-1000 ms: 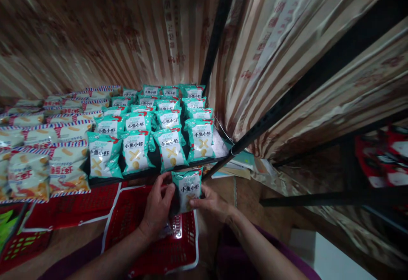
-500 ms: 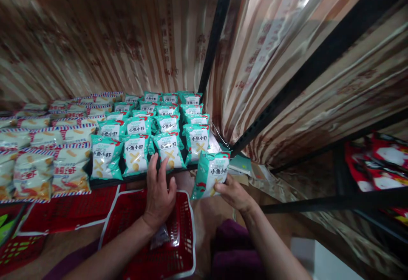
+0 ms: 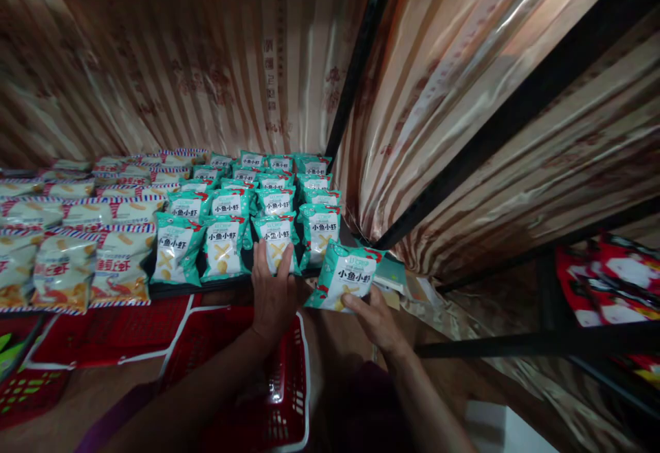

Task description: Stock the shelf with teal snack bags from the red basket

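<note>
My right hand (image 3: 375,315) grips a teal-and-white snack bag (image 3: 353,271) by its lower right part, thumb on the front. This bag is tilted, held in front of the shelf's right end. My left hand (image 3: 276,295) has its fingers stretched out and apart against the front of another teal snack bag (image 3: 277,233) standing in the front row. Rows of the same teal bags stand upright on the black shelf (image 3: 201,288). To the right of the touched bag stands one more teal bag (image 3: 320,229).
White snack bags with striped edges (image 3: 121,260) fill the shelf's left side. Red baskets (image 3: 293,370) sit below. Black posts (image 3: 443,185) and a striped curtain (image 3: 216,47) close in the back and right. Red packages (image 3: 608,281) lie far right; a white box (image 3: 495,425) is low right.
My left hand has moved up and right onto the front of the standing bag. The bag in my right hand has tilted and shifted slightly right. The view has shifted a little.
</note>
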{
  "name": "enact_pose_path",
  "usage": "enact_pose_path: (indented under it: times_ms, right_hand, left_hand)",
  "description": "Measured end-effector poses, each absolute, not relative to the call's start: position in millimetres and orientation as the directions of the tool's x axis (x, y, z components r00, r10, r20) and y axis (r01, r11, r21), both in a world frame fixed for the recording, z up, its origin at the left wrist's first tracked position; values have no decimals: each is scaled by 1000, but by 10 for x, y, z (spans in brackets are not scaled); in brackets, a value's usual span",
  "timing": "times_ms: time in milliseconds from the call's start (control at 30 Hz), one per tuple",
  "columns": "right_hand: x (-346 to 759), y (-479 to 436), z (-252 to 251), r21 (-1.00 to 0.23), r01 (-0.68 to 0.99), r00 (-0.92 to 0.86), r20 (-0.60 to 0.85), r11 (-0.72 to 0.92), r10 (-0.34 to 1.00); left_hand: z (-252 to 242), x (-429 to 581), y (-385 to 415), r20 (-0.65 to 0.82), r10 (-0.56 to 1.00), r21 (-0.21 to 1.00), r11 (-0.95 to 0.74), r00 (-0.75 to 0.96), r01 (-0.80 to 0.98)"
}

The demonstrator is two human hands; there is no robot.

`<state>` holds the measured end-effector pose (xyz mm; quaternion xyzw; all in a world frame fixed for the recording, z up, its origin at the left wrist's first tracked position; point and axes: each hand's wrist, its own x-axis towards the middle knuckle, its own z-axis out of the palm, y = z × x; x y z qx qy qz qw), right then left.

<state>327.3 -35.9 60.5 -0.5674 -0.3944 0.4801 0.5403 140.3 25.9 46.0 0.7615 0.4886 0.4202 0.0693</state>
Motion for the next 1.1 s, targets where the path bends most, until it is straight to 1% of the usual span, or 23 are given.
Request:
enact_pose_path:
  times_ms: [133,267,400,567,733,933,1000,1100]
  right_hand:
    - [3201,-292,737,-996,62,277,-47,-67,960]
    - [3150,-82,930,-985,170,339,56,-2,939]
    - [3150,119,1001,-977,207,364,128,54,922]
    - [3182,200,960,-971,227,361,152,72,920]
    - [3227,205,954,-966,255,397,135,32,908]
    - [3206,203,931,-952,303,381,153,34,912]
    - [3186,205,898,-938,343,377,181,45,908]
    - [3154,213,836,-878,469,356,293,102,887]
  left_hand:
    - [471,1434,300,546,825,558,-487,144,672]
    - [440,1425,342,567,811,549,-505,147,666]
    - [408,1414,358,600,787,533,-524,140,664]
    - [415,1414,374,617,774,504,-526,140,685]
    - [464,1428,454,669,728,448,-558,153,699]
    - [466,1447,534,676,729,453,-528,110,718]
    - [460,1454,544,675,729,437,-521,116,733]
    - [451,1465,560,674,732,452,-509,93,732]
